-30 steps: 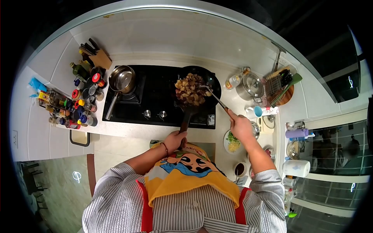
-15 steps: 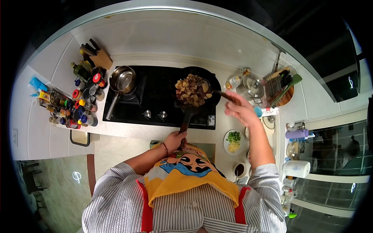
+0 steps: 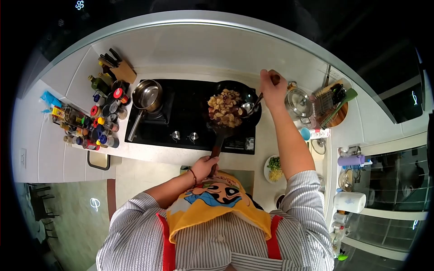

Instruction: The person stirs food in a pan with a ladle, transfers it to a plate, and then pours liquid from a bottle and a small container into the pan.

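Note:
My left hand (image 3: 205, 168) is closed around the wooden handle of a black wok (image 3: 251, 92) on the right side of the stove. Browned chunks of food, perhaps meat, (image 3: 224, 105) lie in the wok, mostly toward its left half. In my right hand (image 3: 273, 92), raised at the wok's right, is the brown handle of a metal ladle (image 3: 247, 109). The ladle's bowl rests inside the wok at the right edge of the food, and its shaft slants up to my fist.
A steel saucepan (image 3: 147, 95) sits on the left burner of the black stove (image 3: 190, 113). Bottles and jars (image 3: 100, 124) crowd the left counter by a knife block (image 3: 123, 71). At right are a plate of chopped greens (image 3: 274, 168), a glass lid (image 3: 299, 103) and a utensil rack (image 3: 324, 101).
My right hand has moved up and away from me, tilting the ladle's handle upward. The ladle's bowl has shifted down and right from the food. My left hand keeps its grip.

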A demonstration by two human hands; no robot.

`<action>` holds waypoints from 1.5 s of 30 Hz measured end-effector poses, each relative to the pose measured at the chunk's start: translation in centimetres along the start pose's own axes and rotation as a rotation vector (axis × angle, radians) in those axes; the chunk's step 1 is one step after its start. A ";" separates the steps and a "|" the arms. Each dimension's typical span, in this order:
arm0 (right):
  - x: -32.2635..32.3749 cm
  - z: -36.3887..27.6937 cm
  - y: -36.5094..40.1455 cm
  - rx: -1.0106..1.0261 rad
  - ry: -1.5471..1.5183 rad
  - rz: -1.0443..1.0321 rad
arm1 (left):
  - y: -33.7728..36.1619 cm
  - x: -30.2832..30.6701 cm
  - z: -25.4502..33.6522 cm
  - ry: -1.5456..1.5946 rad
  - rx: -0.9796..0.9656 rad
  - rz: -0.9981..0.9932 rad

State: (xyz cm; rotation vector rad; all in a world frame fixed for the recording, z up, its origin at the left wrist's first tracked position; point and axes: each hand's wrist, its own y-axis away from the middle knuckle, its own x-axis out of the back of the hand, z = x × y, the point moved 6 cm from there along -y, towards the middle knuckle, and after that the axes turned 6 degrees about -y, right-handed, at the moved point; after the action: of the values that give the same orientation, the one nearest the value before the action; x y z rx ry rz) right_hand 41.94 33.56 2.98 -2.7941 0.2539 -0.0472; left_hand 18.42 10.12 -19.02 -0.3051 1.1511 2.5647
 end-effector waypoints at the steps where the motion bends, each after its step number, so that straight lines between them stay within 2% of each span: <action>1: 0.1 0.1 -0.6 0.032 0.040 -0.007 | 0.1 0.0 0.1 0.002 0.002 0.005; 4: -1.0 1.4 -0.1 0.047 0.103 -0.027 | 0.2 0.0 0.0 -0.020 0.001 0.025; 6: -2.8 2.2 1.2 0.212 0.133 -0.254 | 0.0 0.1 0.1 -0.004 0.000 0.027; 7: -2.8 2.5 1.0 0.242 0.181 -0.271 | -0.1 0.0 0.2 -0.003 -0.004 0.027; 11: -3.5 2.0 2.7 0.216 0.144 -0.387 | 0.0 -0.1 0.8 -0.023 -0.020 0.050; 14: -2.6 1.6 2.3 0.154 0.062 -0.356 | -0.1 0.3 0.8 -0.060 -0.027 0.021; 15: -2.3 -0.1 2.0 0.243 0.029 -0.291 | -0.1 0.2 0.9 -0.041 -0.025 0.014; 16: -1.8 0.3 1.9 0.235 0.031 -0.294 | 0.2 -0.1 0.5 -0.022 -0.014 0.005; 18: 0.3 0.9 0.4 0.303 0.005 -0.121 | 0.1 -0.1 0.4 -0.059 -0.013 0.007; 22: 0.3 4.3 0.6 0.138 -0.235 -0.002 | 0.4 -0.1 0.8 -0.030 -0.003 0.021; 29: 0.7 7.1 1.1 0.112 -0.284 -0.012 | -0.4 0.3 0.1 -0.065 -0.033 0.021; 32: 1.1 8.2 1.8 0.120 -0.179 -0.025 | -0.5 0.2 0.3 -0.072 -0.065 0.020; 34: 1.6 8.4 2.3 0.077 -0.331 -0.024 | -0.7 0.4 0.1 -0.077 -0.068 0.013; 37: 2.9 6.7 2.7 0.077 -0.468 0.073 | -0.8 0.5 0.1 -0.091 -0.062 0.000; 40: 3.4 3.5 2.8 0.111 -0.501 0.007 | -0.4 0.3 0.2 -0.093 -0.045 -0.001; 41: 3.1 2.6 3.2 0.135 -0.340 0.024 | -0.4 0.3 0.6 -0.099 -0.053 0.001; 45: 3.5 5.0 4.5 0.069 -0.117 0.039 | -0.4 0.3 0.5 -0.087 -0.068 -0.002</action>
State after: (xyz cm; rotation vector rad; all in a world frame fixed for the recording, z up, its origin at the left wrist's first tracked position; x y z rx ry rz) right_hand 44.97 30.34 -3.20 -2.7106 0.2719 0.1140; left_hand 18.30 10.85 -19.04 -0.2081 1.0347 2.5914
